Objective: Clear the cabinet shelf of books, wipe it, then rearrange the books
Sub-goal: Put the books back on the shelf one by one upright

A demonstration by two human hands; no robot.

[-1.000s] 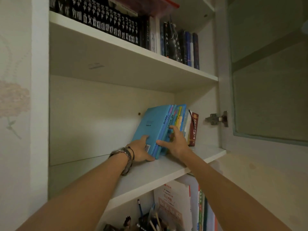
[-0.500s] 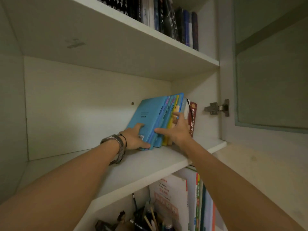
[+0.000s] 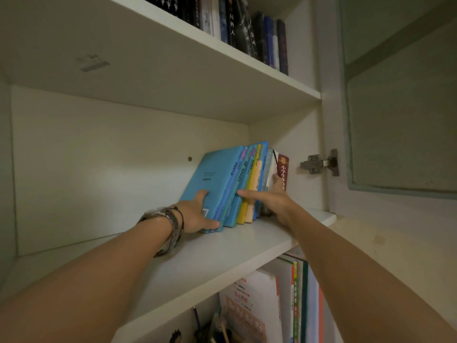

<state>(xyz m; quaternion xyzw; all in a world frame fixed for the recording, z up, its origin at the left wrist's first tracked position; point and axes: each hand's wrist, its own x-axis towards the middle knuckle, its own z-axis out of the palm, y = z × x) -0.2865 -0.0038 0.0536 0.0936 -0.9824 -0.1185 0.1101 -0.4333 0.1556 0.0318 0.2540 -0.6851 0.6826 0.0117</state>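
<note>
A short row of books leans left at the right end of the white middle shelf. The outermost is a large blue book; thinner blue and yellow ones follow, with a dark red book last against the cabinet wall. My left hand, with a watch on the wrist, grips the lower edge of the blue book, thumb on its cover. My right hand lays its thumb across the spines, and its fingers reach in beside the red book.
The shelf above carries a row of dark books. Below stand more books and a pot of pens. The cabinet door hangs open on the right by a metal hinge.
My right hand has slid rightward along the spines to the red book. The left hand keeps its hold on the blue book. The view has moved closer and up.
</note>
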